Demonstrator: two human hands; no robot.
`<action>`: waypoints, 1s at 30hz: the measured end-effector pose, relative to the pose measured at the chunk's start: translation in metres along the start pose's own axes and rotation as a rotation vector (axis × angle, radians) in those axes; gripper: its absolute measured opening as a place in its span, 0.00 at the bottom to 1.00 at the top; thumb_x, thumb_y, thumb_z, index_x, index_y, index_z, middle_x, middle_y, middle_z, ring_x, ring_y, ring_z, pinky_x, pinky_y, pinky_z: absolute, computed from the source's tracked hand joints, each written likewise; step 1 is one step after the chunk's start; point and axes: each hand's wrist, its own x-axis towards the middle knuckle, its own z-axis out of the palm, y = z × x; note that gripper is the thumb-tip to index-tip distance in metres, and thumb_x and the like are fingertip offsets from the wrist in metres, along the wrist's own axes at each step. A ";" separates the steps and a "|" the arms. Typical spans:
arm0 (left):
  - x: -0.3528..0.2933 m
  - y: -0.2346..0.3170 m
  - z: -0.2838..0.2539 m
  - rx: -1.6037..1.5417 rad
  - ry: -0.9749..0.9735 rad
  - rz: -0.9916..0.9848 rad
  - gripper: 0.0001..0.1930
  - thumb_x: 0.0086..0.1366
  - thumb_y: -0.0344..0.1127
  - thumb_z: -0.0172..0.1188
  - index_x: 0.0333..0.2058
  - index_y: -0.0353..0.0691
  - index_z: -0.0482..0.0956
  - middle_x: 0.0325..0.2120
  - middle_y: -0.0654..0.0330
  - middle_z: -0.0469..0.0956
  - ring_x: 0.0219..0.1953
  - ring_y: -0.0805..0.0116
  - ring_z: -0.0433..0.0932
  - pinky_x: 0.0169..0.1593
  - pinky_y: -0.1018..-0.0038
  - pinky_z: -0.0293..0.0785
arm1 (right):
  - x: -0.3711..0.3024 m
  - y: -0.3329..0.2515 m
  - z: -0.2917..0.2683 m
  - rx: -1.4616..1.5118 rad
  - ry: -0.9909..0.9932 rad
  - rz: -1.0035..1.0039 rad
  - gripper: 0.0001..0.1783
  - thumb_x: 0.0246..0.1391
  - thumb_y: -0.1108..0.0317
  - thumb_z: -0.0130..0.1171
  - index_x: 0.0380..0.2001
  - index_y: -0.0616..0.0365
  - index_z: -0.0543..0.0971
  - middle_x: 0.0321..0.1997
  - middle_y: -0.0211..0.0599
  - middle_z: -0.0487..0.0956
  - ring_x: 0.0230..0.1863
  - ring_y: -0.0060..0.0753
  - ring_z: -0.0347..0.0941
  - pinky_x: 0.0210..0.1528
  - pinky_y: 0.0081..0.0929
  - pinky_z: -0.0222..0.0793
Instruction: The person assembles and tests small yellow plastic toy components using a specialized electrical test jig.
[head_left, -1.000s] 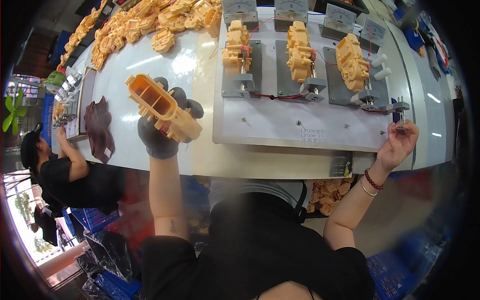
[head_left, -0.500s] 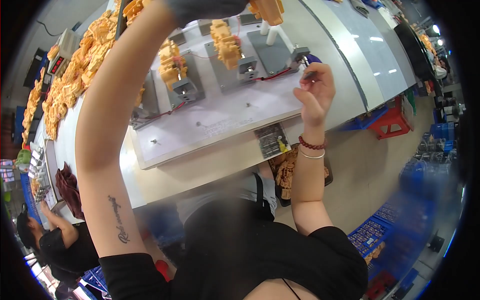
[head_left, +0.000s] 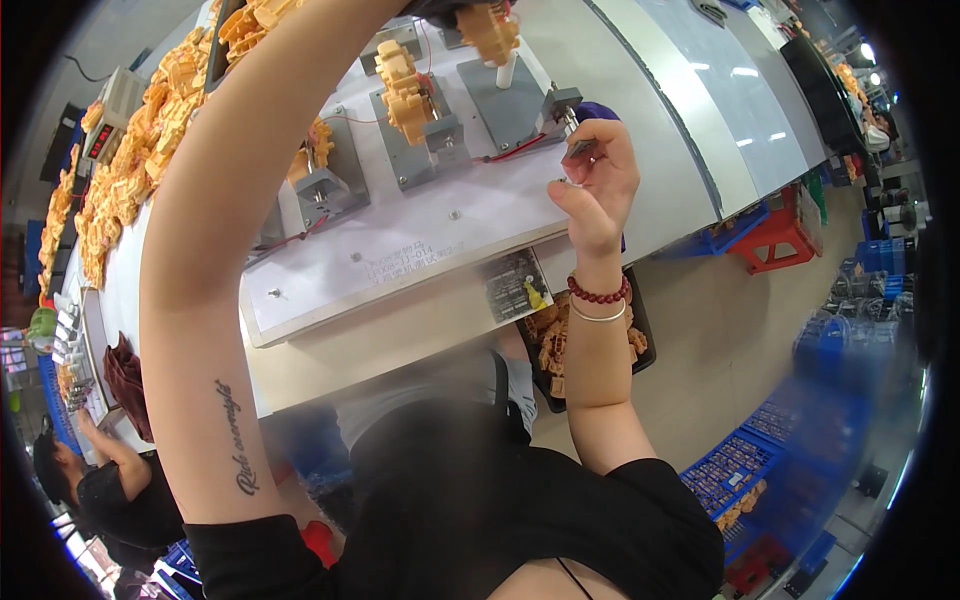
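Observation:
My left hand (head_left: 438, 8), in a dark glove and mostly cut off by the upper edge, grips an orange plastic part (head_left: 488, 36). That part is over the rightmost grey fixture (head_left: 508, 112), close to a white peg (head_left: 506, 72); whether they touch I cannot tell. My right hand (head_left: 606, 185) is curled beside the fixture's metal clamp (head_left: 564, 102) and a purple piece (head_left: 598, 112). A small dark item (head_left: 581, 150) shows at its fingers, too unclear to name. Another orange part (head_left: 402, 92) sits on the middle fixture, and one more (head_left: 318, 145) on the fixture left of it.
Orange parts are heaped (head_left: 130, 180) along the left of the table. A white board (head_left: 400, 250) carries the fixtures, with red wires. Below the table edge, a black bin (head_left: 648, 352) holds more parts. A red stool (head_left: 775, 240) stands right; another person (head_left: 110, 490) works at lower left.
The view has shifted, so the table sits further left. My left hand has brought the orange part lower, nearer the pegs. My right hand stays curled by the clamp.

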 end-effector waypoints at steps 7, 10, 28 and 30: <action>0.049 -0.008 0.017 0.808 -0.302 -0.137 0.16 0.62 0.36 0.51 0.40 0.35 0.84 0.33 0.51 0.83 0.30 0.59 0.82 0.32 0.65 0.76 | 0.003 -0.003 0.010 0.039 -0.004 0.004 0.25 0.28 0.75 0.63 0.38 0.58 0.73 0.34 0.24 0.68 0.32 0.17 0.59 0.34 0.15 0.55; 0.009 0.020 0.070 1.047 0.177 -0.190 0.18 0.62 0.41 0.55 0.45 0.37 0.83 0.46 0.48 0.81 0.45 0.52 0.82 0.48 0.61 0.77 | 0.003 -0.001 0.004 0.047 -0.005 0.005 0.25 0.30 0.75 0.62 0.40 0.59 0.73 0.34 0.24 0.68 0.32 0.16 0.58 0.34 0.14 0.54; -0.299 -0.032 0.166 0.271 1.145 -0.460 0.06 0.49 0.23 0.64 0.22 0.37 0.74 0.17 0.60 0.70 0.17 0.68 0.67 0.23 0.74 0.63 | -0.020 0.008 -0.005 -0.889 0.024 -0.239 0.05 0.42 0.74 0.63 0.21 0.58 0.76 0.20 0.33 0.71 0.21 0.31 0.66 0.22 0.25 0.61; -0.296 -0.047 0.173 0.376 1.121 -0.504 0.07 0.48 0.25 0.65 0.22 0.39 0.74 0.19 0.60 0.72 0.21 0.64 0.71 0.27 0.70 0.67 | -0.021 0.009 -0.009 -0.906 -0.010 -0.235 0.05 0.42 0.74 0.62 0.21 0.58 0.75 0.19 0.33 0.70 0.20 0.31 0.65 0.22 0.25 0.60</action>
